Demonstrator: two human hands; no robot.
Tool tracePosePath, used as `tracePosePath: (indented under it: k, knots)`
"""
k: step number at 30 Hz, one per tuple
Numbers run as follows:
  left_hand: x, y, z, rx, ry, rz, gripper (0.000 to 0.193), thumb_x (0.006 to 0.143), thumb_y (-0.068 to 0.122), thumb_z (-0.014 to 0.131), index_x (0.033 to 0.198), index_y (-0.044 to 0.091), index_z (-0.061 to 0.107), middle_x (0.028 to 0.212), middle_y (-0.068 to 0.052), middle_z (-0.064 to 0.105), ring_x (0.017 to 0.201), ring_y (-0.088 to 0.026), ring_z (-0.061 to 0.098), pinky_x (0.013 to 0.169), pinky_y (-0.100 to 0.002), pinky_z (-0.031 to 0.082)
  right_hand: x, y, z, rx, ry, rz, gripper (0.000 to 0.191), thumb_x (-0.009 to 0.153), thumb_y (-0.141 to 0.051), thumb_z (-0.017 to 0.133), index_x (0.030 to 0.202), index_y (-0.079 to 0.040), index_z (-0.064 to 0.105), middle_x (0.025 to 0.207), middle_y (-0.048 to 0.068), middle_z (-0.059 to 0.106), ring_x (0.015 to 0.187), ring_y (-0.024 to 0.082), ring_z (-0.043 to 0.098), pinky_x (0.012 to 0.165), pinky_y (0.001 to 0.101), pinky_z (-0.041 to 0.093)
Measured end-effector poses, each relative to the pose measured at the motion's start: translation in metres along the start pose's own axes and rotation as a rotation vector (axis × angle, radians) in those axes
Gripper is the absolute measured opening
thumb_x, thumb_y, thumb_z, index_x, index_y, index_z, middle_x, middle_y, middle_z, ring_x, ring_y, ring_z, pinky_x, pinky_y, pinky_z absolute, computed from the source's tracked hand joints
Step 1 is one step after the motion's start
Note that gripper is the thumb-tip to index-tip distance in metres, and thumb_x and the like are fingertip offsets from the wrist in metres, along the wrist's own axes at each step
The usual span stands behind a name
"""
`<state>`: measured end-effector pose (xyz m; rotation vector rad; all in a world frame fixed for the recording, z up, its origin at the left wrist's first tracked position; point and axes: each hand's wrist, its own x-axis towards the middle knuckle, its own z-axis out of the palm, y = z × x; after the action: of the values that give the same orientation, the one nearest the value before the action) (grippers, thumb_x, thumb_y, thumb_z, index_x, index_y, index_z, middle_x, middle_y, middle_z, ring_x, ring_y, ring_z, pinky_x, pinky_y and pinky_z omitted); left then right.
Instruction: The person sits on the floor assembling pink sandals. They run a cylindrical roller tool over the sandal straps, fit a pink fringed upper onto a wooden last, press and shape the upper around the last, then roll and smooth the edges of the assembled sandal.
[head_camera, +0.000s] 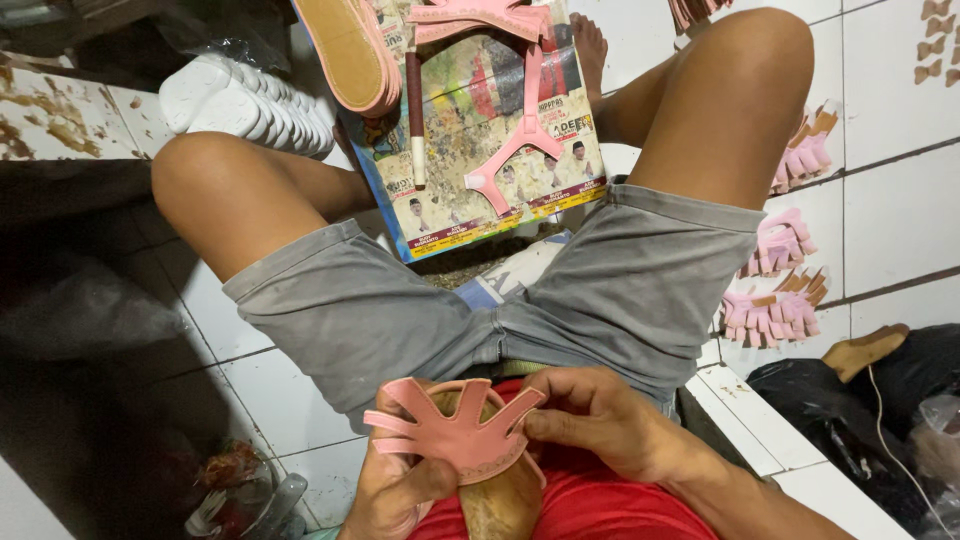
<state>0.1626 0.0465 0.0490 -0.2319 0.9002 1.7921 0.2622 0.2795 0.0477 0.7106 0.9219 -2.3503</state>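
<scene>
Our left hand (395, 490) grips the wooden form (495, 500) from below; our right hand's (600, 420) fingers (545, 425) pinch the pink strap piece (455, 435) draped over it.

Your left hand (395, 490) grips a wooden shoe form (497, 500) from below, while your right hand (600, 415) pinches a strap of the pink sandal upper (455, 435) draped over it, above your grey shorts (620, 290).

A white tiled floor (900, 100) carries stacks of pink sandal uppers (775, 315), a row of white soles (250, 100), black plastic bags (890, 390) and a glue-stained printed board (480, 130) near the seated person's knees.
</scene>
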Motion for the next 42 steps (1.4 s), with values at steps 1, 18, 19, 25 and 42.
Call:
tracePosePath:
  k: [1, 18, 19, 25, 42]
  knots:
    - [-0.001, 0.001, 0.001, -0.016, 0.016, -0.024, 0.08, 0.082, 0.022, 0.084, 0.137, 0.003, 0.029, 0.138, -0.022, 0.053, 0.13, -0.041, 0.058, 0.108, -0.061, 0.051, 0.0, -0.001, 0.003, 0.007, -0.015, -0.004, 0.02, 0.101, -0.012, 0.063, 0.112, 0.003, 0.069, 0.104, 0.004, 0.073, 0.094, 0.01, 0.066, 0.085, 0.0295, 0.055]
    - [-0.014, -0.005, -0.015, 0.027, -0.136, 0.044, 0.071, 0.084, 0.012, 0.082, 0.136, -0.002, 0.037, 0.137, -0.034, 0.055, 0.125, -0.046, 0.063, 0.109, -0.062, 0.052, 0.015, 0.027, -0.018, 0.131, -0.244, 0.068, 0.029, 0.1, -0.006, 0.079, 0.121, 0.007, 0.063, 0.11, 0.011, 0.067, 0.101, 0.016, 0.063, 0.089, 0.0305, 0.052]
    - [-0.01, -0.005, -0.012, 0.043, -0.203, 0.099, 0.066, 0.087, 0.011, 0.082, 0.137, -0.006, 0.042, 0.135, -0.036, 0.058, 0.123, -0.047, 0.065, 0.109, -0.062, 0.053, 0.021, 0.024, -0.019, 0.199, -0.334, 0.059, 0.039, 0.1, -0.005, 0.08, 0.129, 0.004, 0.057, 0.113, 0.01, 0.062, 0.104, 0.016, 0.061, 0.09, 0.0299, 0.05]
    - [-0.002, -0.01, 0.009, 0.036, -0.238, 0.379, 0.039, 0.095, 0.009, 0.071, 0.127, 0.001, 0.049, 0.125, -0.032, 0.058, 0.115, -0.045, 0.066, 0.099, -0.063, 0.056, 0.073, -0.003, -0.005, 0.263, -0.77, 0.247, 0.116, 0.075, 0.009, 0.086, 0.166, -0.015, 0.018, 0.151, 0.007, 0.046, 0.135, 0.013, 0.057, 0.111, 0.0293, 0.049]
    - [0.013, 0.077, 0.045, 0.289, -0.151, -0.268, 0.068, 0.083, 0.01, 0.078, 0.144, 0.006, 0.049, 0.131, -0.005, 0.058, 0.12, -0.012, 0.059, 0.099, -0.028, 0.051, -0.003, -0.035, 0.054, 0.126, 0.136, 0.004, 0.063, 0.065, 0.009, 0.066, 0.128, 0.011, 0.061, 0.119, 0.021, 0.074, 0.108, 0.028, 0.073, 0.097, 0.0395, 0.057]
